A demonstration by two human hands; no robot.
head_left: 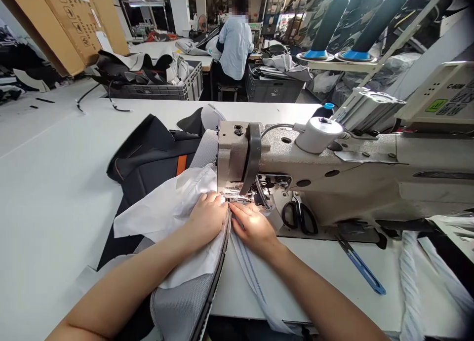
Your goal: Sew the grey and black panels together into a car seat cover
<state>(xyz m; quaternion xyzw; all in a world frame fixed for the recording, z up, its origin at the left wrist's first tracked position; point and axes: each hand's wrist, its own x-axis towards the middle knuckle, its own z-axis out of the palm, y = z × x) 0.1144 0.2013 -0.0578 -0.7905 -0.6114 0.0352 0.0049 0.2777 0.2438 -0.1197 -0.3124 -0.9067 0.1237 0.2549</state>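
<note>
At the head of the sewing machine (pixel 237 153), both my hands are on the cloth by the lit presser foot. My left hand (pixel 208 216) is curled closed over the white fabric (pixel 159 208), close against the dark-edged seam (pixel 218 277). To its right, my right hand (pixel 255 228) has its fingers together, pinching a white strip (pixel 255 282) at the seam. The strip trails down toward the table's front edge. Black cover material (pixel 155 173) with an orange tab and grey mesh (pixel 181 301) lies left of and below my left hand. The needle is hidden.
Black-handled scissors (pixel 299 215) rest on the machine bed, and blue tweezers (pixel 361 267) lie farther right. Twisted white strips (pixel 410 286) hang at the right. Behind are grey crates (pixel 155 92) of fabric pieces, a cardboard box (pixel 70 25) and a seated person (pixel 236 45).
</note>
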